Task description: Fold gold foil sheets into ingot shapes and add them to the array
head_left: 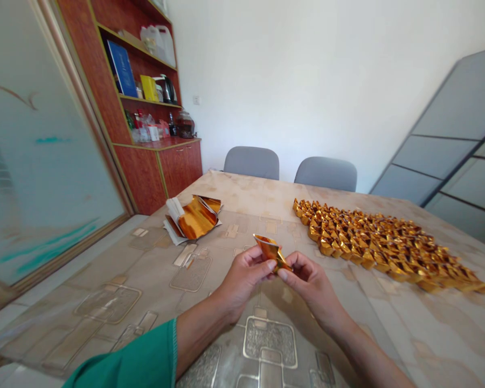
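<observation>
Both my left hand [242,277] and my right hand [311,285] pinch a small piece of gold foil [271,251] between fingers and thumbs, above the middle of the table. The foil is partly folded, with its lower end tucked into my right fingers. To the right, several rows of folded gold foil ingots [380,245] lie packed close together on the patterned tablecloth [242,188]. Further left, a loose stack of gold foil sheets [196,218] rests on white paper [173,215], out of reach of my fingers.
Two grey chairs [251,163] stand behind the far table edge. A red-brown wooden cabinet [145,172] with cluttered shelves is at the back left. A frosted glass door [44,161] is on the left, and grey panels [444,151] lean on the right.
</observation>
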`<state>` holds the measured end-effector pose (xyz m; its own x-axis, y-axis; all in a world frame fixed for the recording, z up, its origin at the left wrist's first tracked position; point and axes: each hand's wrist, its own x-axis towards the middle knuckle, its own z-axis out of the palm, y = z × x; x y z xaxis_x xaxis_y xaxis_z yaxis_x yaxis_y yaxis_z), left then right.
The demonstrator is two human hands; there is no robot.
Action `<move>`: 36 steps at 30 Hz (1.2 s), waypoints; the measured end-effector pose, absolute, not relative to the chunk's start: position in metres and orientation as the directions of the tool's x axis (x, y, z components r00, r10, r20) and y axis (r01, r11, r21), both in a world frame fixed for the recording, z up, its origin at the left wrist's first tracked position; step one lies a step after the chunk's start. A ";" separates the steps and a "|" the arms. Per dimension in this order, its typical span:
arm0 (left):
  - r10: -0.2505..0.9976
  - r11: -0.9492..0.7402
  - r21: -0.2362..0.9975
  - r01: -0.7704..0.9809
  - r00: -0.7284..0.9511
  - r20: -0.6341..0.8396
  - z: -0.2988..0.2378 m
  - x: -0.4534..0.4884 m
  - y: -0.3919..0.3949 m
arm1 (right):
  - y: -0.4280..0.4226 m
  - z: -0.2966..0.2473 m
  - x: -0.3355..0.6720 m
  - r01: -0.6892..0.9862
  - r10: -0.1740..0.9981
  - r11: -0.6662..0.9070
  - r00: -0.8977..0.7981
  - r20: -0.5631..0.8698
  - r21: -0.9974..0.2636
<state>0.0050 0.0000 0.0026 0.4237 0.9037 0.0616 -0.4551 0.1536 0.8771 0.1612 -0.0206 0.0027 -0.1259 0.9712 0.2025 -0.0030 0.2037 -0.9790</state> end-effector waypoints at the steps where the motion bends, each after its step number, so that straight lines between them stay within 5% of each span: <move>1: 0.906 0.134 0.890 -0.435 0.417 0.067 0.003 0.005 0.000 | -0.021 0.003 0.162 -0.007 0.971 0.209 -0.114 0.208 -0.978; 22: 0.915 0.204 0.896 -0.394 0.403 -0.031 0.005 0.002 0.002 | -0.025 0.013 0.176 0.103 0.971 0.201 -0.154 0.184 -0.974; 36: 0.938 0.058 0.941 -0.333 0.341 0.063 0.010 0.006 0.000 | -0.024 0.005 0.165 0.203 0.971 0.238 -0.057 0.231 -0.950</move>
